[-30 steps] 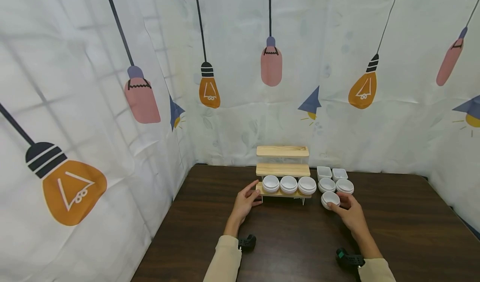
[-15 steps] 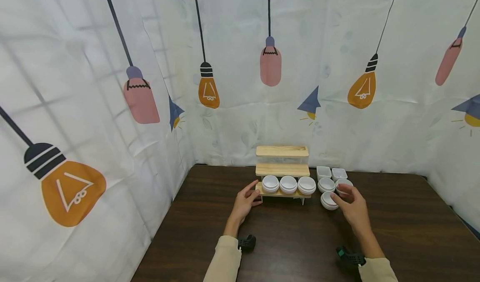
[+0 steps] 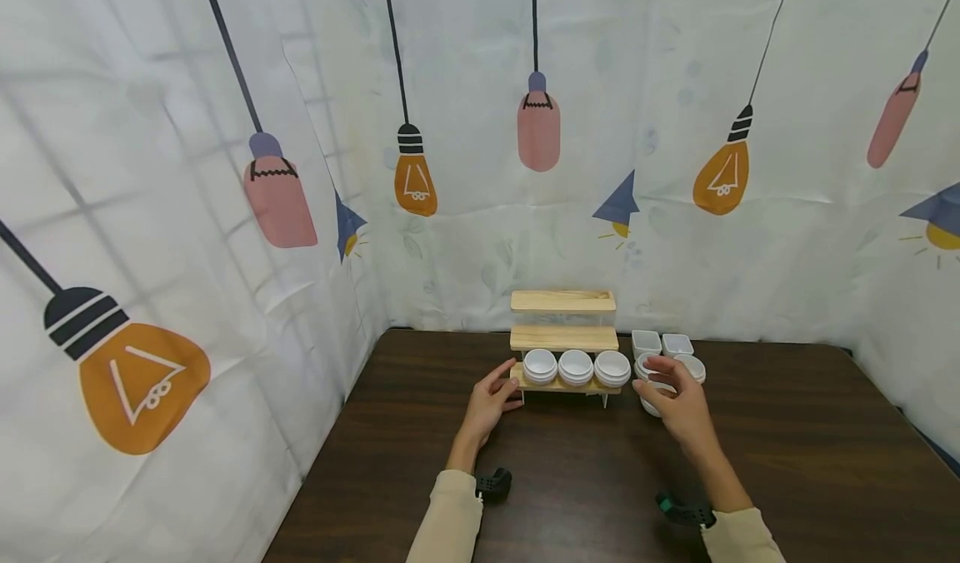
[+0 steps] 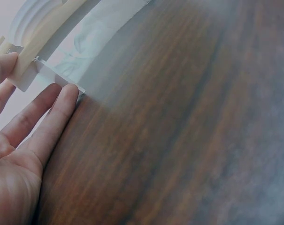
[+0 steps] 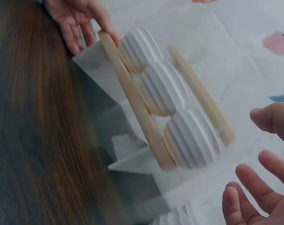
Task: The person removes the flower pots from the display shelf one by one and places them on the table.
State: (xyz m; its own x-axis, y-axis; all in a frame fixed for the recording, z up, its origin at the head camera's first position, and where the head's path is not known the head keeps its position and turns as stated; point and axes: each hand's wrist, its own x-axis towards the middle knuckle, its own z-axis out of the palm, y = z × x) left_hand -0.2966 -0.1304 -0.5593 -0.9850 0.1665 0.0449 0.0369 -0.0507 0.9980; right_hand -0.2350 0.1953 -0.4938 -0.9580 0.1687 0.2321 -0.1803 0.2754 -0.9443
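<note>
My left hand (image 3: 486,406) touches the left end of the lowest board of a three-step wooden shelf (image 3: 564,338). In the left wrist view, its mostly straight fingers (image 4: 57,117) lie against the shelf's clear leg (image 4: 52,75). Three white round ribbed bowls, or stacks of them, stand in a row on that board: left bowl (image 3: 540,366), middle bowl (image 3: 576,367), right bowl (image 3: 612,368). My right hand (image 3: 686,409) hovers with loosely spread fingers over white round bowls on the table, holding nothing. It partly hides the front bowl (image 3: 649,405) and the ones behind.
Two white square bowls (image 3: 677,345) stand at the back, right of the shelf. Another round bowl (image 3: 694,369) shows beside my right hand. The dark wooden table (image 3: 570,480) meets a printed cloth wall (image 3: 465,263) behind. The upper two boards bear nothing.
My right hand has let go of the front round bowl, lifted back to the right, then swung left over the bowls. My left hand has stayed at the shelf's end.
</note>
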